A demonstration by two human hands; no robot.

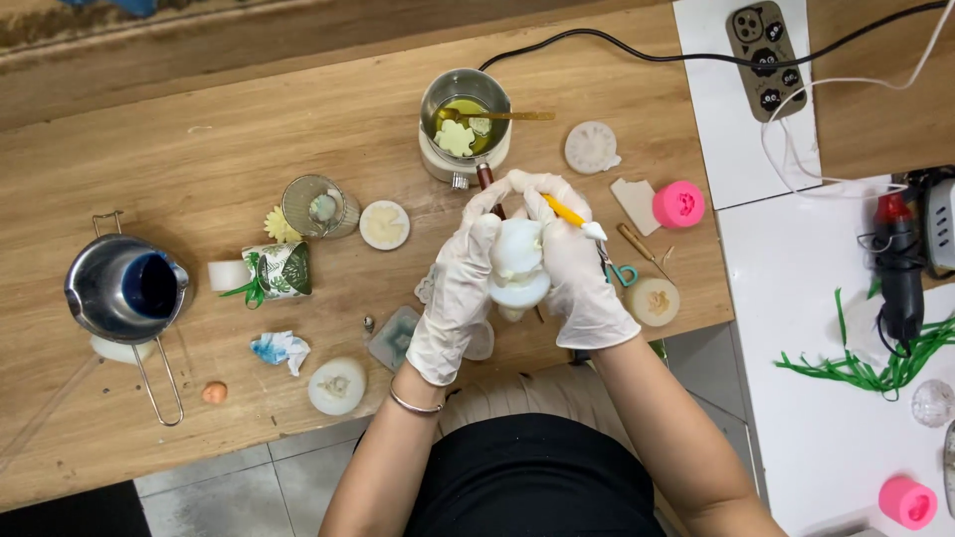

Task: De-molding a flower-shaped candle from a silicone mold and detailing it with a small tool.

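Note:
Both my hands wear white gloves and meet over the wooden table (249, 129). My left hand (460, 288) grips a white wax figure (519, 273) from the left and holds it upright. My right hand (577, 268) steadies the figure from the right and pinches a yellow tool with a white tip (574, 216) above it. A small steel melting pot (465, 114) with yellowish wax, a flower-shaped piece and a gold spoon stands just beyond my hands.
A large steel pitcher (124, 288) with blue liquid sits at the left. Round wax pieces (384, 225), a glass (316, 207), a pink mould (678, 204), small scissors (619, 268) and scraps lie around. A glue gun (898, 264), green strands (875, 368) and a phone (764, 58) are on the white surface at right.

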